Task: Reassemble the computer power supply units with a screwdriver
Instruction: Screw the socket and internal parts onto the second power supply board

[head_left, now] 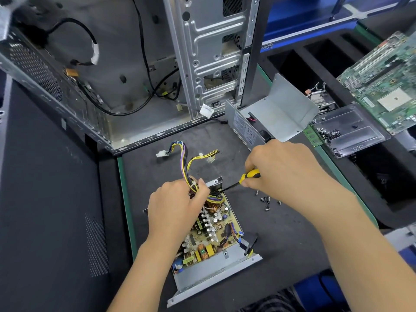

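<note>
- Dark matting [281, 233] is covering the workbench, and a green edge strip [126, 199] is running down its left side.
- At the back, an empty computer case [135, 75] is standing open, and the power supply lid [276, 113] is waiting just beside it.
- The open power supply unit [213, 239] is sitting in the middle of the mat, with its circuit board [216, 224] facing up.
- The left hand [175, 203] is curling its fingers around the wire bundle [191, 167], likely pulling the wires aside so the far corner is easy to see.
- The right hand [283, 167] is squeezing its fingers tight on the yellow screwdriver [244, 177], and the tip is pointing into the far corner of the metal tray, probably at a board screw.
- Loose screws [266, 200] are lying near the right hand, close enough to grab quickly.
- Open mat is lying on the right and in front, so the hands have room to move.
- On the far right, a motherboard [382, 86] and a clear tray [346, 129] with more screws are sitting well apart from the work.
</note>
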`<state>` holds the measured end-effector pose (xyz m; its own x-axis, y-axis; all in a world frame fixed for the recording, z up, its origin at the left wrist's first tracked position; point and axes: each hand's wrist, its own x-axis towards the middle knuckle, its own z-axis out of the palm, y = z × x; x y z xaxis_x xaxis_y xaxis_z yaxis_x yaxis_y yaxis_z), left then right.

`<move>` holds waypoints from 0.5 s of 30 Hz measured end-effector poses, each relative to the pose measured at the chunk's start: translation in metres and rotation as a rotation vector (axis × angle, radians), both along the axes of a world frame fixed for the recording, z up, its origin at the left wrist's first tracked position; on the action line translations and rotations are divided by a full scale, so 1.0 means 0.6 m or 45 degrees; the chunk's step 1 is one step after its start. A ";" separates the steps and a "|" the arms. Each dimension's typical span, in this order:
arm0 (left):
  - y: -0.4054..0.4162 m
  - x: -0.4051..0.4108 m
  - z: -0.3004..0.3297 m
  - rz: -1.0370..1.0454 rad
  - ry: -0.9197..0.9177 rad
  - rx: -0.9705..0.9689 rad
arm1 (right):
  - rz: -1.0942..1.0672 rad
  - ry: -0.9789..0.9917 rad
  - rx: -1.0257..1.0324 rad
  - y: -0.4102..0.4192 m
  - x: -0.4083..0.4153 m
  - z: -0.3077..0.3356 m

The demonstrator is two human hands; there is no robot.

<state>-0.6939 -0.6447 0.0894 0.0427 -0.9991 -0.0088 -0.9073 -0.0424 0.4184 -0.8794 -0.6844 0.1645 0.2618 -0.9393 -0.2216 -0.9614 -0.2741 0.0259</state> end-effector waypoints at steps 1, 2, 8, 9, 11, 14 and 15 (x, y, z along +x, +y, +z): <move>0.000 0.000 0.000 -0.002 0.004 -0.001 | 0.005 0.003 0.000 0.000 0.000 -0.001; 0.000 0.000 -0.001 -0.005 0.003 0.002 | 0.011 0.007 0.003 0.000 0.001 -0.001; 0.000 -0.001 -0.003 0.000 -0.008 -0.005 | 0.032 0.038 0.000 0.000 0.009 0.002; 0.000 -0.001 -0.002 0.002 -0.004 -0.004 | 0.040 0.049 -0.002 0.001 0.011 0.003; 0.001 -0.001 0.000 0.008 -0.007 0.003 | 0.067 0.074 -0.003 0.005 0.017 0.005; 0.001 -0.002 0.001 0.013 -0.006 -0.010 | 0.107 0.100 0.025 0.009 0.029 0.012; 0.001 -0.001 0.000 0.014 -0.009 -0.015 | 0.113 0.090 0.042 0.009 0.034 0.016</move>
